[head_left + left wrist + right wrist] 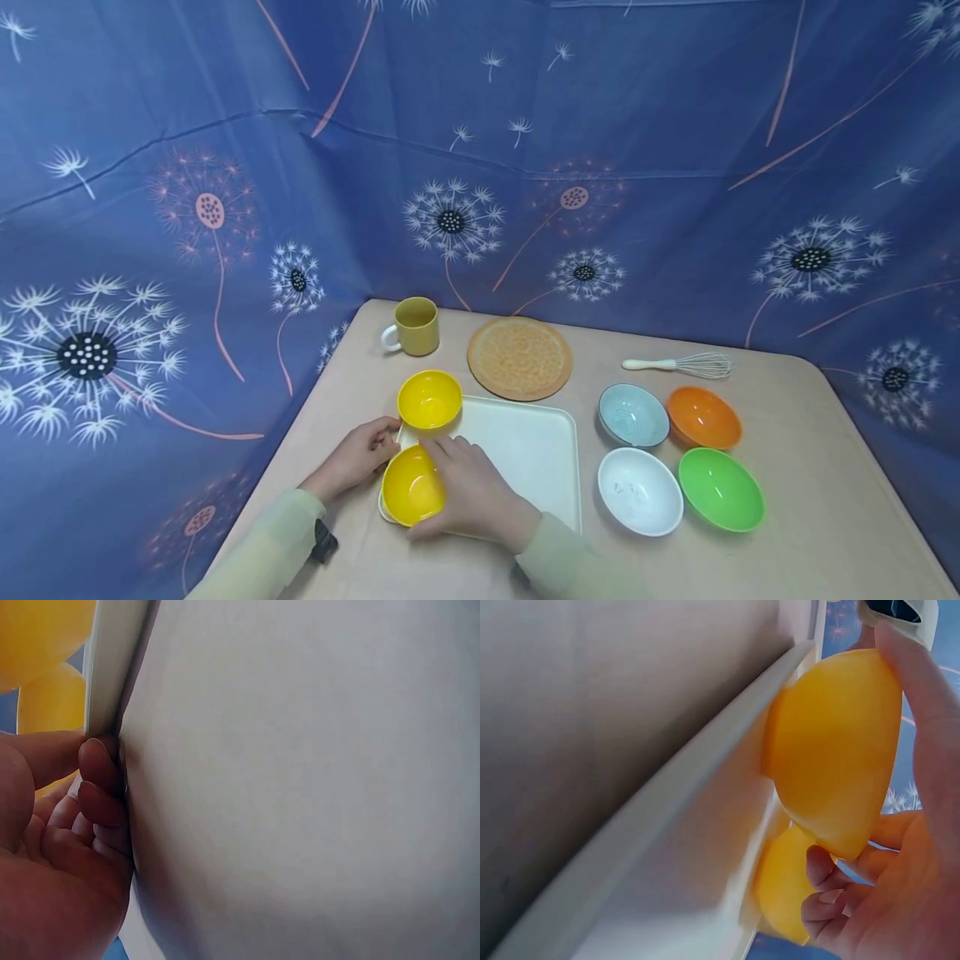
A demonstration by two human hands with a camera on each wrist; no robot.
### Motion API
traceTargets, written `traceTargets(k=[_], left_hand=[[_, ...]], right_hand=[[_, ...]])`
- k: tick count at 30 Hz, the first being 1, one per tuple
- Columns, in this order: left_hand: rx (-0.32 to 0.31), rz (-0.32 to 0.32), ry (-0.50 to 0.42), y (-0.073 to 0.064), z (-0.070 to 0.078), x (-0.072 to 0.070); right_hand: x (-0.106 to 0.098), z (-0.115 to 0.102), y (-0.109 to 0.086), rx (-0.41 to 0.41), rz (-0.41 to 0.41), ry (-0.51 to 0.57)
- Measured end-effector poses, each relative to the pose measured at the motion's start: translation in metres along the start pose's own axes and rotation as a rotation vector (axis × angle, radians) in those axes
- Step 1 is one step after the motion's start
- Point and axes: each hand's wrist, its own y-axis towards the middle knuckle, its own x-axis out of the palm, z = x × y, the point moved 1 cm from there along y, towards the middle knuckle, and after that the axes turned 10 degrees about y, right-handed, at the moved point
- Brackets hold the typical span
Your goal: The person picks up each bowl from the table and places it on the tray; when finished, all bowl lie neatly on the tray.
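A white tray (525,450) lies on the table, a yellow bowl (430,400) standing at its far left corner. Nearer to me, my right hand (480,492) grips a second yellow bowl (411,487) by its rim, thumb on the near side and fingers on the far side. This bowl sits over the tray's near left corner; the right wrist view shows its base close against the tray. At the tray's left edge is my left hand (362,457), its curled fingers (100,766) and thumb pinching the rim, as the left wrist view shows.
To the tray's right are four bowls: light blue (633,415), orange (705,418), white (641,492) and green (722,490). A whisk (678,365) lies behind them. Behind the tray are a round pizza-like board (520,358) and a mustard mug (417,327). Patterned blue cloth (480,125) hangs behind the table.
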Motion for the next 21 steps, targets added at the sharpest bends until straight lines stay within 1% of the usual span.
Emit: traceTargets(k=[7,10,15,21], left_hand=[[-0.009,0.0,0.016,0.0,-0.001,0.0],[-0.017,0.009,0.024,0.0,0.0,0.0],[-0.035,0.009,0.008,0.0,0.0,0.0],[-0.027,0.009,0.017,0.0,0.0,0.0]], right_hand=[[0.005,-0.009,0.004,-0.065,0.015,-0.068],[0.006,-0.011,0.005,-0.075,0.023,-0.086],[0.009,-0.013,0.007,-0.089,0.042,-0.1],[0.011,-0.012,0.007,-0.098,0.064,-0.136]])
